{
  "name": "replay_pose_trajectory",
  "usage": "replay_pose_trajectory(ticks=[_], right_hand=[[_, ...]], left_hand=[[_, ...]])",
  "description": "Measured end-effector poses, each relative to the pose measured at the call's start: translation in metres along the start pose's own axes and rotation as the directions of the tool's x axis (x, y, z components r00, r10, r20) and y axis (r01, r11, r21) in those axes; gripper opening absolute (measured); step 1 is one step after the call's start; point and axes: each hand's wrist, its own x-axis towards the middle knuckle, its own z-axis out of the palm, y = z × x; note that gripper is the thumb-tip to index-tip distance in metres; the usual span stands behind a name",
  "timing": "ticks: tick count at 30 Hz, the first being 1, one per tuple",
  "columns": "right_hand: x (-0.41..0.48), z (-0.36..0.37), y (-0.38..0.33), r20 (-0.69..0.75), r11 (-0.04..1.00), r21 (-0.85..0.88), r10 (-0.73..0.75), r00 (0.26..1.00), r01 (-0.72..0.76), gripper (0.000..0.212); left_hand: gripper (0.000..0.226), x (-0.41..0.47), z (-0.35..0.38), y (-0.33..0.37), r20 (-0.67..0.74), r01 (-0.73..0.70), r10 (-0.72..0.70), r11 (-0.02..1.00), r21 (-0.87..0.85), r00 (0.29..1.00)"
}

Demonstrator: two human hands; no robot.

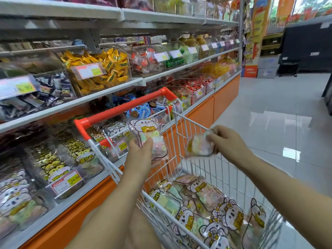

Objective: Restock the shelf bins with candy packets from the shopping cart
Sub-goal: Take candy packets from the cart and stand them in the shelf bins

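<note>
At the left of the frame, clear hard-plastic shelf bins [59, 169] sit in rows on white shelves [71, 104], packed with glossy animal-shaped candy. Left of centre, my left hand [139, 155] grips a crinkly, clear bear-shaped packet [149, 135] upright, thumb across its front, with pastel ring sweets inside. Behind it is the shopping cart [124, 107], a smooth orange handle over white wire mesh. Right of centre, my right hand [228, 141] pinches a second packet [199, 146], blurred, above the basket. At lower right, heaped packets [206, 209] lie in the cart. Shiny pale floor tiles [278, 114] fill the right.
</note>
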Motion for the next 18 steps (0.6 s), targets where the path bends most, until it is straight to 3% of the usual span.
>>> replay_pose_trajectory(ticks=[2, 4, 5, 8, 11, 14, 18], right_hand=[[-0.003, 0.004, -0.007, -0.103, 0.944, 0.329, 0.027, 0.994, 0.008, 0.016], [-0.01, 0.011, -0.021, -0.04, 0.844, 0.535, 0.067, 0.997, -0.036, 0.01], [-0.014, 0.017, -0.026, 0.027, 0.816, 0.572, 0.081, 0.996, -0.082, 0.019], [-0.028, 0.038, -0.028, 0.269, 0.849, 0.485, 0.081, 0.96, -0.208, 0.042], [-0.032, 0.048, -0.025, 0.347, 0.949, 0.282, 0.035, 0.937, -0.14, 0.034], [-0.031, 0.046, -0.025, 0.447, 0.965, 0.246, -0.032, 0.894, -0.088, 0.02], [-0.013, 0.032, -0.006, 0.576, 0.974, 0.024, 0.172, 0.799, -0.227, 0.065]], left_hand=[[0.062, 0.001, 0.001, 0.0, 0.027, 0.049, -0.048, 0.998, -0.046, 0.998], [0.064, 0.001, 0.001, 0.002, 0.055, 0.089, -0.085, 0.993, -0.072, 0.995], [0.064, 0.0, 0.001, 0.004, 0.065, 0.109, -0.103, 0.99, -0.09, 0.993], [0.058, -0.002, -0.001, 0.007, 0.121, 0.136, -0.118, 0.978, -0.155, 0.986], [0.065, -0.002, -0.003, 0.004, 0.168, 0.09, -0.071, 0.99, -0.11, 0.983], [0.077, -0.002, -0.004, 0.001, 0.174, 0.012, -0.01, 1.0, -0.013, 0.985], [0.097, 0.001, -0.005, -0.004, 0.122, -0.028, 0.026, 1.0, 0.014, 0.992]])
